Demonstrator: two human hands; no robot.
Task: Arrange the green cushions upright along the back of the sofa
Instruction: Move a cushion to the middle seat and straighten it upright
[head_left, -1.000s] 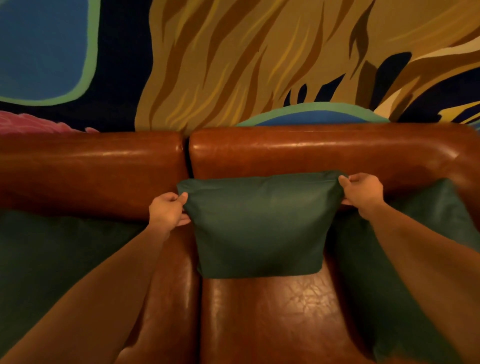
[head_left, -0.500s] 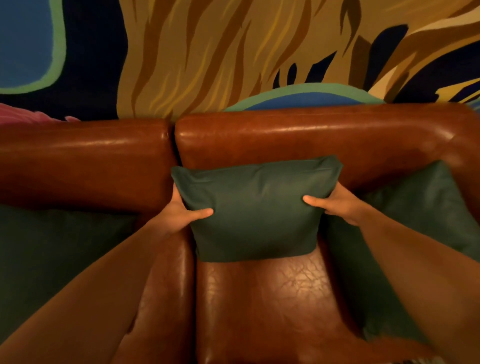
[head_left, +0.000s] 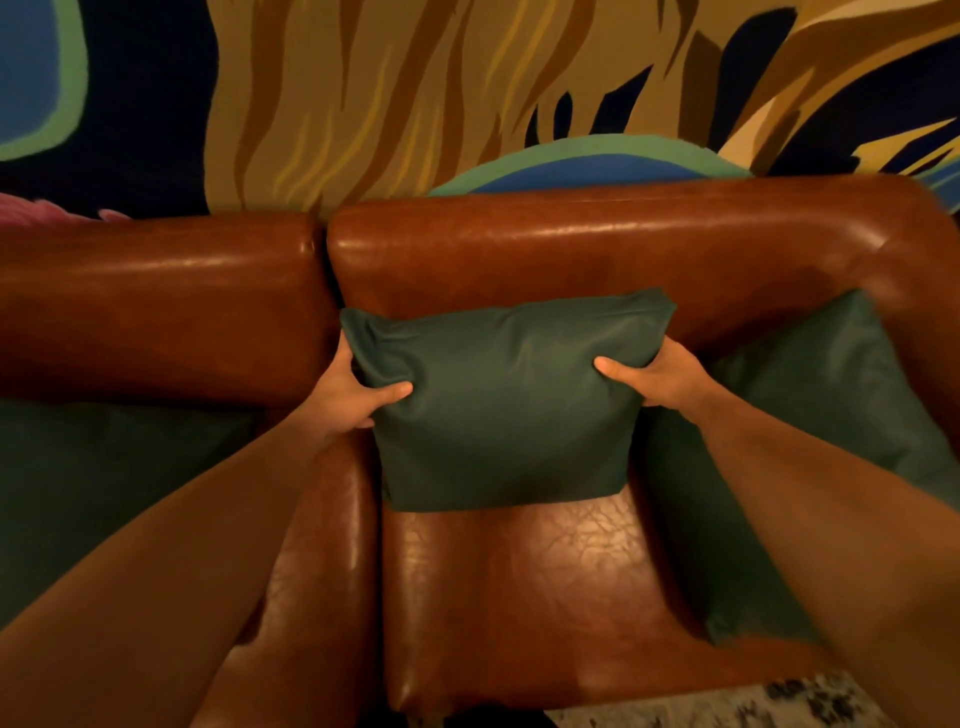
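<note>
Head view of a brown leather sofa set against a painted wall mural. A green cushion stands upright at the centre of the right-hand seat, its far face leaning on the sofa backrest and its lower edge resting on the seat. The left hand clamps the cushion's left side, thumb pressed into the near face and the remaining fingers hidden behind the fabric. The right hand clamps the right side in the same manner, thumb on the near face. The two hands are well apart, one at each side edge, and the fabric puckers under both thumbs. A second green cushion lies to the right, tilted against the sofa's right arm and back corner, partly covered by the right forearm. A third green cushion occupies the left-hand seat, below the left backrest section; the left forearm crosses its near part. A pale speckled floor shows at the near right edge.
</note>
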